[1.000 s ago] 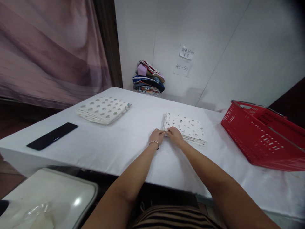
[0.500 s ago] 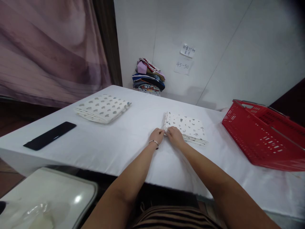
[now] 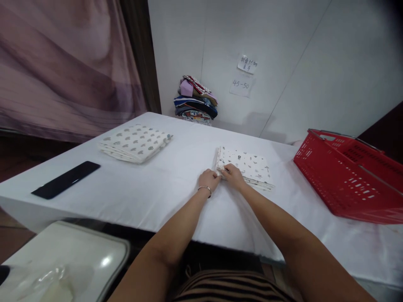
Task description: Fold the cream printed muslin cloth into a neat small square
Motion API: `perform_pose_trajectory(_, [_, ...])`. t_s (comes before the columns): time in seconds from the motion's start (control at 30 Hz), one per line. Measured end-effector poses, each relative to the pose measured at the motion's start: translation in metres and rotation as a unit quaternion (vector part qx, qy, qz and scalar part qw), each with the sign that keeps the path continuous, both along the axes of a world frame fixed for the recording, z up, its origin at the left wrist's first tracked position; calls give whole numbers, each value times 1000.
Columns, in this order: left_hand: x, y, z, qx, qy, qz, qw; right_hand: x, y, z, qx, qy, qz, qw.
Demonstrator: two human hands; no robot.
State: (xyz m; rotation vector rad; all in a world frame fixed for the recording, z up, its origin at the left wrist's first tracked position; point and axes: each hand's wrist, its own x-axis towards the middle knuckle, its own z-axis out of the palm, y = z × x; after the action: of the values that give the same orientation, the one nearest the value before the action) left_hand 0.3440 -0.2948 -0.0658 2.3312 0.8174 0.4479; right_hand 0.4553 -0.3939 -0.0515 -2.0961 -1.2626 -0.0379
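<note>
A folded white cloth (image 3: 248, 162) with a small scattered print lies flat on the white-covered table, right of centre. At its near left corner both of my hands meet. My left hand (image 3: 209, 180), with a bracelet at the wrist, is closed on the corner's edge, its fingertips partly hidden. My right hand (image 3: 233, 176) pinches the same corner from the right, thumb and fingers together on the layers. Another folded cloth (image 3: 135, 142), white with grey heart shapes, rests at the table's left, apart from my hands.
A red plastic basket (image 3: 343, 180) stands at the right of the table (image 3: 151, 197). A black flat slab (image 3: 66, 179) lies near the left edge. Stacked folded fabrics (image 3: 195, 100) sit by the wall behind. A pale stool-like surface (image 3: 82, 251) is at lower left.
My left hand has shifted slightly right, closer to the cloth's corner. My right hand's fingers have bent a little more on the corner. The cloth stays in place.
</note>
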Motion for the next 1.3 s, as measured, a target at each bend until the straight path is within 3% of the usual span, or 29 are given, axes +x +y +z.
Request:
perform_pose_trajectory(0.2, [7, 8, 0, -42, -30, 40, 998, 2, 0, 13, -26, -74, 13, 997])
perform_pose_trajectory(0.33, [6, 9, -6, -35, -12, 32, 999, -6, -1, 10, -107, -128, 42, 985])
perform_pose_trajectory(0.57, [3, 9, -5, -39, -22, 24, 999, -17, -4, 5, -141, -204, 62, 967])
perform_pose_trajectory(0.8, [-1, 16, -7, -73, -77, -18, 994, -10, -2, 5, -125, -127, 16, 984])
perform_pose_trajectory(0.93, [-2, 17, -9, -30, -64, 6, 997, -6, 1, 4, -104, -71, -9, 992])
perform_pose_trajectory(1.13, [3, 8, -3, 67, 33, -8, 997, -2, 1, 1, -80, -81, -4, 993])
perform_pose_trajectory(1.3, [5, 7, 1, 32, 33, -8, 999, -6, -2, 4, -15, -128, -24, 991])
